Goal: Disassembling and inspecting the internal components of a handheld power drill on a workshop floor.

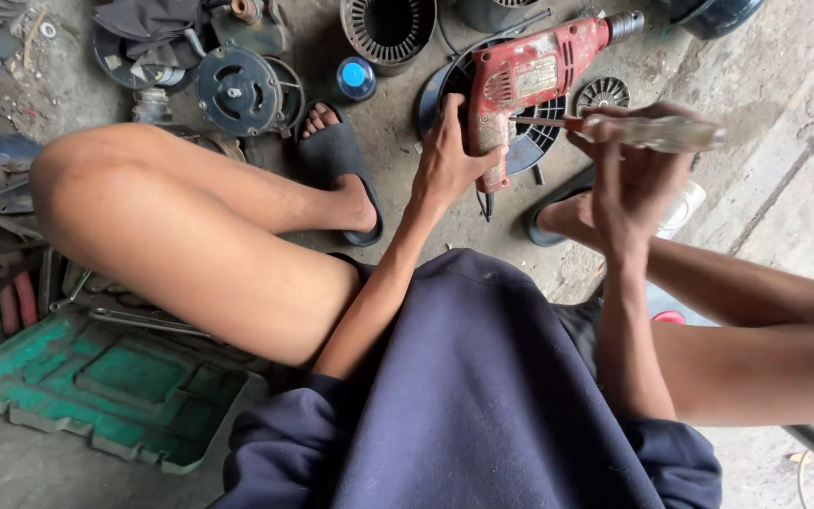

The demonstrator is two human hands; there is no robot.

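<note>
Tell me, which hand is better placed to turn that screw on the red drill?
The right hand, probably: it grips the screwdriver, whose tip meets the red drill body. The left hand is wrapped around the drill's handle, steadying it.

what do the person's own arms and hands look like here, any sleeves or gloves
Both hands, the left hand and the right hand, are bare: no gloves, rings or watch visible. Dark navy sleeves are pushed up to about the elbows, leaving both forearms uncovered.
</note>
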